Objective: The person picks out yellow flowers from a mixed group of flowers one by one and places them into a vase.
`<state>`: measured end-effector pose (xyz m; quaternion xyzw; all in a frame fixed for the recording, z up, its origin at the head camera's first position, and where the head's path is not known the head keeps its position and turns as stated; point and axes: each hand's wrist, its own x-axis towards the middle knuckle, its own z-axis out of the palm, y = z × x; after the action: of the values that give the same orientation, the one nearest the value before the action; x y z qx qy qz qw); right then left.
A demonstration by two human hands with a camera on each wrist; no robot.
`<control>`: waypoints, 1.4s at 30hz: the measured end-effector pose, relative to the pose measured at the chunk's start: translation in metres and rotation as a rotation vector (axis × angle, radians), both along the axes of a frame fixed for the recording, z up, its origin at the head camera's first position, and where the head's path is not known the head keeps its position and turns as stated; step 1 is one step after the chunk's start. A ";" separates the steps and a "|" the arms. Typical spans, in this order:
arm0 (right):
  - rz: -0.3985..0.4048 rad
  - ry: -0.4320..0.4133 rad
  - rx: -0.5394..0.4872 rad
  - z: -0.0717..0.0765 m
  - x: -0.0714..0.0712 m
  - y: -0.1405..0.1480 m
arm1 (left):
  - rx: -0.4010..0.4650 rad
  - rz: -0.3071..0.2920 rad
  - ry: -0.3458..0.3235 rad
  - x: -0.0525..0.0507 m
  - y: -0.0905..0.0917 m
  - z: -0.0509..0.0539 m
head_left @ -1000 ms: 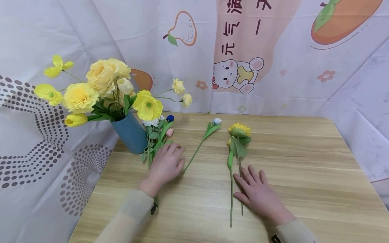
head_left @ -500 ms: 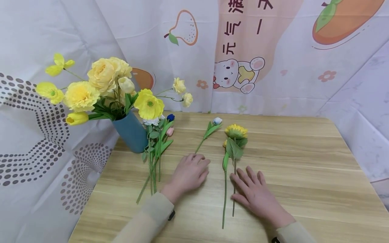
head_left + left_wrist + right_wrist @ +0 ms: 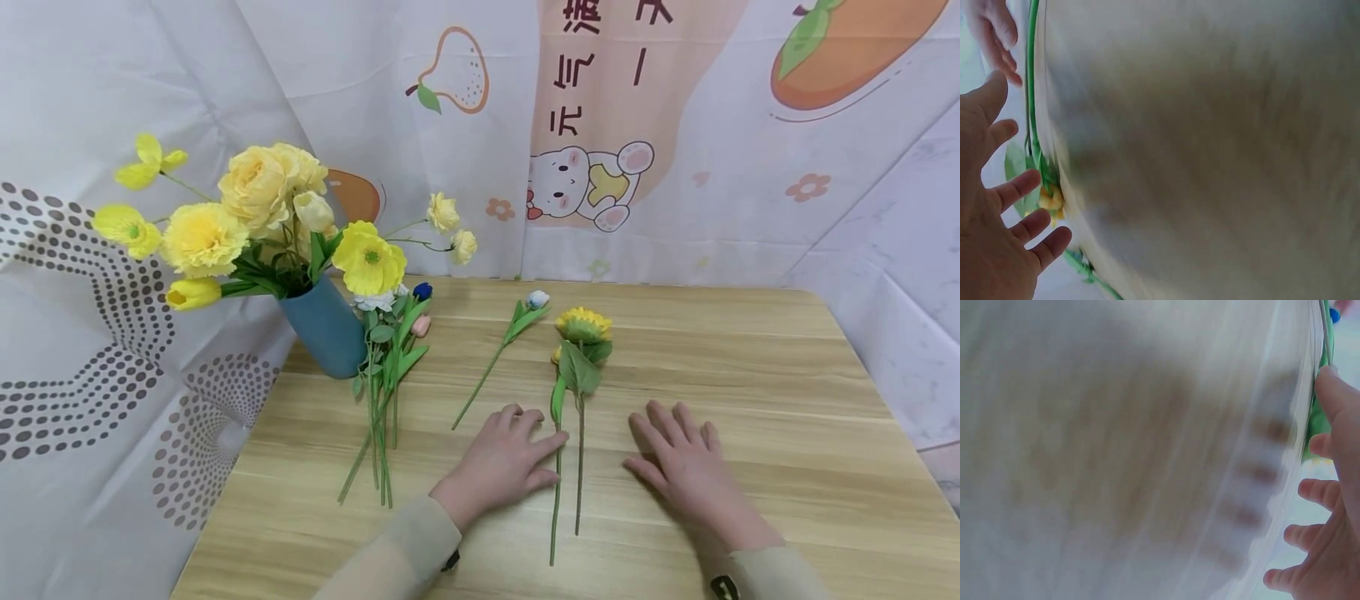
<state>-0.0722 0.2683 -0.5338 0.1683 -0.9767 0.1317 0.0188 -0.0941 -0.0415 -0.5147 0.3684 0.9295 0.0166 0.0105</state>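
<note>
My left hand (image 3: 498, 462) is over the middle of the table, fingers loosely spread and nothing held. Its index fingertip reaches the stem of a yellow tulip (image 3: 557, 400); touching or just above it, I cannot tell. A sunflower (image 3: 583, 325) lies right beside that tulip, its green leaf (image 3: 579, 369) partly covering the tulip's head. To the right of both stems, my right hand (image 3: 686, 471) spreads its fingers low over the wood, apart from the flowers. In the left wrist view, the tulip's green stem (image 3: 1031, 81) runs past the left thumb.
A blue vase (image 3: 326, 329) full of yellow flowers (image 3: 258, 187) leans at the left. Several white, blue and pink flowers (image 3: 386, 358) lie beside it. One pale blue tulip (image 3: 537, 299) lies alone in the middle. Printed cloth (image 3: 465, 167) hangs behind the table (image 3: 750, 375).
My left hand has moved right, from the bunch by the vase past the pale tulip to the yellow tulip's stem. My right hand has left the sunflower's stem and shifted right.
</note>
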 end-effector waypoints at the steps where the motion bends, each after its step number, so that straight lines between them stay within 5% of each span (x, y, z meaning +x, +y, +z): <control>1: -0.013 -0.004 -0.004 0.000 -0.001 0.004 | -0.013 -0.008 -0.005 0.002 0.001 0.000; 6: -0.075 -0.024 -0.020 -0.002 -0.003 0.021 | -0.028 -0.007 -0.014 0.006 0.003 -0.002; 18: -0.173 -0.128 0.050 -0.001 -0.001 0.046 | -0.043 0.091 0.120 -0.004 -0.024 0.002; 35: -0.164 -0.152 0.062 0.002 -0.002 0.047 | 0.041 0.264 0.103 -0.027 -0.066 0.011; 42: -0.168 -0.169 0.059 0.002 -0.002 0.047 | 0.079 0.286 0.192 -0.037 -0.087 0.022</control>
<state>-0.0742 0.3157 -0.5318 0.0747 -0.9889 0.1148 -0.0576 -0.1307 -0.1285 -0.4927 0.2324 0.9677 0.0192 -0.0955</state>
